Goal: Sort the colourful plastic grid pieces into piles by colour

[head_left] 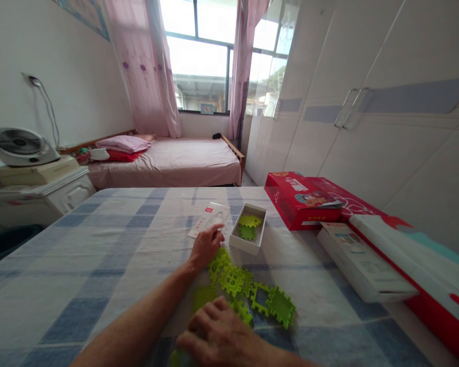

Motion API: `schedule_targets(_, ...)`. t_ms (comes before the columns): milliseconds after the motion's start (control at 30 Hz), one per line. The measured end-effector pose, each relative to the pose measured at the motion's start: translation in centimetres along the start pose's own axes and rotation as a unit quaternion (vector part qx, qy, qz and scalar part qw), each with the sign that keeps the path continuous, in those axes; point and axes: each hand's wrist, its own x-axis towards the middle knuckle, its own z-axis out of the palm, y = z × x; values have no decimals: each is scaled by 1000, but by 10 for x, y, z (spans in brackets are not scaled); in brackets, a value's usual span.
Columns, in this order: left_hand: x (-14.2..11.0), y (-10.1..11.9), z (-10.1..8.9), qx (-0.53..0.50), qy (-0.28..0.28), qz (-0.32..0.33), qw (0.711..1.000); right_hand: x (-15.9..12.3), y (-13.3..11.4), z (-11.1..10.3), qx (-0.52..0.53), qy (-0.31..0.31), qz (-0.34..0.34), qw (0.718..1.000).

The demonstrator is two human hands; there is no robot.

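In the head view, the left hand (207, 245) and right hand (219, 329) were among green pieces (233, 279) on the table (126, 244).
The left hand, fingers loosely bent, was at the upper end of the pieces, just beside the leaflet (205, 213); the right hand, palm down with fingers half curled, was nearer the wearer and covered part of the group. With the right hand blurred and both sets of fingertips poorly seen, whether either gripped a piece could not be told. The pieces, notch-edged, ran from beside the left hand down to the right. Just beyond them stood a white box (246, 245), with more pieces inside. Farther right were a red box (306, 201) and a white carton (367, 262).
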Motion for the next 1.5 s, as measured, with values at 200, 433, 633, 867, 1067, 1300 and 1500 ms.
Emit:
schedule_targets(200, 0, 1, 0, 21, -4, 2, 1000, -21, 28, -48, 36, 18, 276, 960)
schedule_targets(433, -1, 2, -1, 50, -8, 3, 999, -16, 46, -42, 124, -3, 325, 937)
schedule_targets(633, -1, 3, -1, 49, -12, -5, 999, -16, 51, -45, 178, 79, 314, 929)
schedule_targets(867, 1, 1, 1, 59, -7, 2, 998, 4, 114, -99, 68, 178, 417, 889)
schedule_targets(1067, 1, 1, 0, 39, -6, 0, 999, 21, 138, -108, 3, 101, 452, 886)
schedule_targets(1300, 1, 8, -3, -39, 11, -30, 999, 16, 74, -67, 44, 26, 280, 959)
schedule_targets(1500, 1, 7, -3, -42, 15, -26, 999, 23, 75, -44, 34, -31, 312, 949)
